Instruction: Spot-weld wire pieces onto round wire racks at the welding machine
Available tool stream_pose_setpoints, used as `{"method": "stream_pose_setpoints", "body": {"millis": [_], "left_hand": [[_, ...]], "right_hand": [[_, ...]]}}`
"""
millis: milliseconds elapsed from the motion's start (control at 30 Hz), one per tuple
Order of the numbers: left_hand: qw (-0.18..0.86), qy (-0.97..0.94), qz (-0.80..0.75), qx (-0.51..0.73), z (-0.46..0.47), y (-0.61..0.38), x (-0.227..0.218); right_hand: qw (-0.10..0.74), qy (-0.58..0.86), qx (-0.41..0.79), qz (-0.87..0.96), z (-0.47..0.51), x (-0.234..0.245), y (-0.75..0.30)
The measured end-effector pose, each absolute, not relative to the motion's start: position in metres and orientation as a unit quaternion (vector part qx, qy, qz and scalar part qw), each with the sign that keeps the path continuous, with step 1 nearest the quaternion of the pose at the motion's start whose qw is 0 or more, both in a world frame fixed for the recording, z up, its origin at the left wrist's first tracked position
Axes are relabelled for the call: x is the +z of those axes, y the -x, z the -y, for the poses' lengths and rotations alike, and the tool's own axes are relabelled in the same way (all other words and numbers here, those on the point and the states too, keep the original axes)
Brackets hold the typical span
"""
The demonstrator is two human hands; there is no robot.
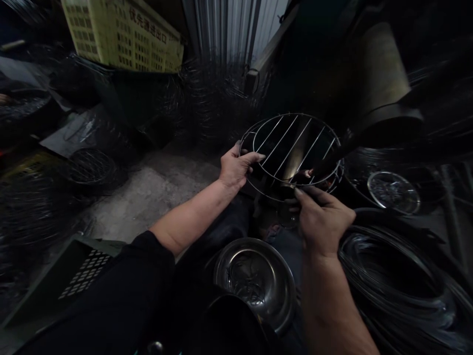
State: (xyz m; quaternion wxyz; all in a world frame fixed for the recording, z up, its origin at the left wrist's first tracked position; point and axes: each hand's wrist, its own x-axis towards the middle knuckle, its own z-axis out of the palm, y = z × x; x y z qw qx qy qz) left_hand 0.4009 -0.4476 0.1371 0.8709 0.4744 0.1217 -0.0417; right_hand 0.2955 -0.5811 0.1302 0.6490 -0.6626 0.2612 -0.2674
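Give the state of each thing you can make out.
Wire rack: in hand, parallel bars across its ring.
Left hand: closed on the rack's left side.
Right hand: closed on its near edge.
Metal bowl: upright, apparently with thin wire pieces inside.
Yellow crate: resting on a dark green container.
Wire bundle: coiled.

With our left hand we hide part of the wire rack; the yellow crate is cut off above; the small pieces in the bowl blur.

Right hand in apparent pinch
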Motion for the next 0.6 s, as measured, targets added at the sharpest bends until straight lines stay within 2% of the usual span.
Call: {"method": "stream_pose_setpoints", "body": {"millis": [100,167,467,600], "left_hand": [[0.870,-0.474,-0.128,-0.039,0.448,-0.404,0.136],[0.871,-0.471,-0.135,-0.037,0.448,-0.404,0.135],[0.875,-0.465,-0.132,-0.041,0.450,-0.395,0.135],[0.880,-0.452,-0.137,-0.047,0.450,-0.395,0.139]], "right_hand": [[0.712,0.612,-0.234,-0.252,0.578,0.131,-0.291],[0.724,0.612,-0.208,-0.240,0.578,0.129,-0.282],[0.634,0.693,-0.243,-0.242,0.578,0.130,-0.274],[0.644,0.671,-0.260,-0.259,0.579,0.126,-0.288]]}}
